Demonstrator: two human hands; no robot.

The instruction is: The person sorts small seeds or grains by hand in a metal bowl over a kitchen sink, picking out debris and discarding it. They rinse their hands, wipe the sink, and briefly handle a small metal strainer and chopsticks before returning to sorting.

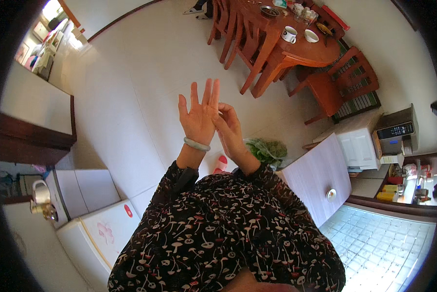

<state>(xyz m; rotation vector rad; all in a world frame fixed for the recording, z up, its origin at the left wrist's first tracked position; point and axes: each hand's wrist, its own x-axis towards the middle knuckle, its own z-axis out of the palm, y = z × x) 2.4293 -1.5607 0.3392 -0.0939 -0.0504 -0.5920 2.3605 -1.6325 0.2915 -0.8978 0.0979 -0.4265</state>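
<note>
My left hand (199, 118) is raised in front of me, palm towards me. Its thumb and index finger stand apart, while two other fingers are close together. A pale jade-like bangle (197, 144) circles that wrist. My right hand (231, 127) grips the little-finger side of the left hand between thumb and bent fingers, and the left little finger is hidden there. No object shows in either hand. Below them, a pink-and-red slipper (221, 164) appears on the floor, and leafy greens in a clear plastic bag (267, 150) lie to the right.
A wooden dining table (309, 53) bears a mug (289, 34), a bowl (311, 35) and other dishes. A wooden chair (326, 91) stands nearby. On the right is a pale board-like surface (313, 175); a white refrigerator (101, 233) is at left. Another person's slippered feet (196, 12) show at the top.
</note>
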